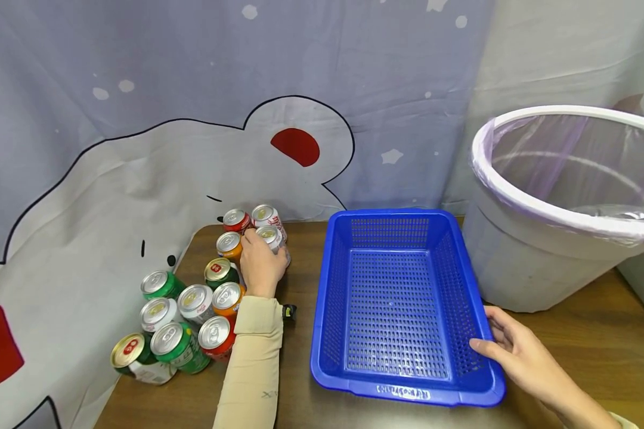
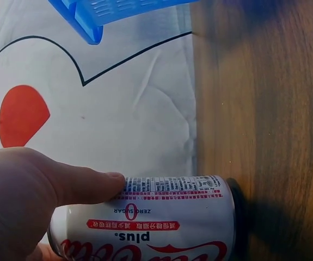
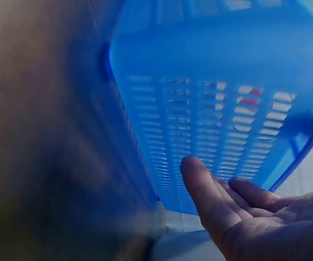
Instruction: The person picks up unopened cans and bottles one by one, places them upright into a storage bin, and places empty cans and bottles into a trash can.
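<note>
My left hand [image 1: 261, 265] grips a white cola can [image 1: 269, 233] at the back of the can group. In the left wrist view the thumb lies along the side of this cola can [image 2: 161, 217], which has red lettering and stands upright on the table. On the right, my right hand [image 1: 520, 351] holds the side of a blue plastic basket [image 1: 405, 393], thumb over the rim and fingers outside. Below that rim, the right wrist view shows the fingers [image 3: 197, 174] beside the slotted wall. Inside, the basket is bare.
Several upright drink cans stand left of the basket, among them a green can [image 1: 179, 347], a red can [image 1: 216, 336] and an orange can [image 1: 228, 298]. A large lined bin [image 1: 536, 262] stands at the right. Behind the wooden table [image 1: 300, 351] hangs a printed cloth [image 1: 397, 89].
</note>
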Demonstrator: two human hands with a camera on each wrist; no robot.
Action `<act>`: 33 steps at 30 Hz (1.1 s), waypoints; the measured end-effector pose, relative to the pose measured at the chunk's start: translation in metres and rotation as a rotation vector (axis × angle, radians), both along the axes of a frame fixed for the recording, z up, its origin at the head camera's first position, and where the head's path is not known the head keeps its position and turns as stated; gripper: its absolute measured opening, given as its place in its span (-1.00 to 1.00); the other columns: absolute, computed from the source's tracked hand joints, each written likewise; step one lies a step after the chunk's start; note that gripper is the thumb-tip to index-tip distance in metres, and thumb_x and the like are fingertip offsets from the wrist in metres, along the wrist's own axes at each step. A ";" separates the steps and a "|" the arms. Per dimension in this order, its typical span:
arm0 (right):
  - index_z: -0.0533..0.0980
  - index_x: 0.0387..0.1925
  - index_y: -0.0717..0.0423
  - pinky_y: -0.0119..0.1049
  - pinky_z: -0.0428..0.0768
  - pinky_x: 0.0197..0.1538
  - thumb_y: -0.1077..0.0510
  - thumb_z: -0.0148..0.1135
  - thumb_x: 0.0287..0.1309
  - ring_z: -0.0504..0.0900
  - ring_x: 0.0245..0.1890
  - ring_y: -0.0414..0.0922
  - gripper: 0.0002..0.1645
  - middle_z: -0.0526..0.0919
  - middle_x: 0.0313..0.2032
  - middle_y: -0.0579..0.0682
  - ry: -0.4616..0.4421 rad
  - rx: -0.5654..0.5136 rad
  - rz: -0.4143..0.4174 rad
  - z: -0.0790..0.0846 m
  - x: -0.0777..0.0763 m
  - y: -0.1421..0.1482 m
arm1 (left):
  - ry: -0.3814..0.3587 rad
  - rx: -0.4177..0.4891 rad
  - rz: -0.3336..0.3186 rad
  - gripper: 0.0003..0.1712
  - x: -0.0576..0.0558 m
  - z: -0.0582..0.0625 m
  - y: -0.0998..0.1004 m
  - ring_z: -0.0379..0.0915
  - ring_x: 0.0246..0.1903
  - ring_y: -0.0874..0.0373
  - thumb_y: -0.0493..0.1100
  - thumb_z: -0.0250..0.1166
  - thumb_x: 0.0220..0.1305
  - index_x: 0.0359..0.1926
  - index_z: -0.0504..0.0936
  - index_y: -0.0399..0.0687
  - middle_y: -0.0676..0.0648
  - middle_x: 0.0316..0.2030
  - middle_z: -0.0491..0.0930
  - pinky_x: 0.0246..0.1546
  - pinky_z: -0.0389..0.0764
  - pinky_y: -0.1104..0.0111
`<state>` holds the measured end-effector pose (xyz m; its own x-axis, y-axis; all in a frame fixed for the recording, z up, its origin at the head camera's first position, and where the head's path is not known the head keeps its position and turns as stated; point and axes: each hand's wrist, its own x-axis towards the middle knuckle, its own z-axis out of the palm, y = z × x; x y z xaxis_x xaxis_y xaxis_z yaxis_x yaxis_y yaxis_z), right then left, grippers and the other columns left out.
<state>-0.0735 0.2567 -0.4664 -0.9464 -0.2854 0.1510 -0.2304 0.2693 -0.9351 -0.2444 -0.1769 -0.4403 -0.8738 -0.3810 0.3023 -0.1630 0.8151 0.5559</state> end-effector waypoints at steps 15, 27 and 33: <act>0.29 0.36 -0.02 0.00 0.77 -0.08 0.16 -0.13 0.59 0.79 -0.08 0.04 -0.60 0.78 -0.05 -0.03 -0.383 -0.314 0.055 0.012 -0.054 -0.007 | -0.029 0.061 -0.031 -0.19 -0.002 -0.003 0.005 0.53 0.05 -0.41 -0.08 0.53 0.11 0.22 0.29 -0.31 -0.37 0.10 0.44 0.18 0.54 -0.13; 0.06 0.52 0.31 -0.03 0.77 -0.09 0.22 -0.15 0.53 0.79 -0.10 -0.01 -0.36 0.75 -0.07 -0.02 -0.414 -0.275 0.005 0.016 -0.065 -0.014 | 0.035 0.064 -0.076 -0.16 0.005 0.010 0.010 0.54 0.07 -0.38 -0.10 0.55 0.09 0.27 0.29 -0.30 -0.33 0.14 0.47 0.18 0.54 -0.13; -0.07 0.57 0.38 0.00 0.76 -0.08 0.25 -0.18 0.47 0.78 -0.09 0.03 -0.26 0.70 0.00 0.15 -0.400 -0.220 -0.008 0.018 -0.065 -0.018 | 0.082 0.052 -0.127 -0.16 0.017 0.032 0.017 0.52 0.13 -0.32 -0.07 0.53 0.13 0.31 0.31 -0.26 -0.29 0.17 0.48 0.21 0.53 -0.10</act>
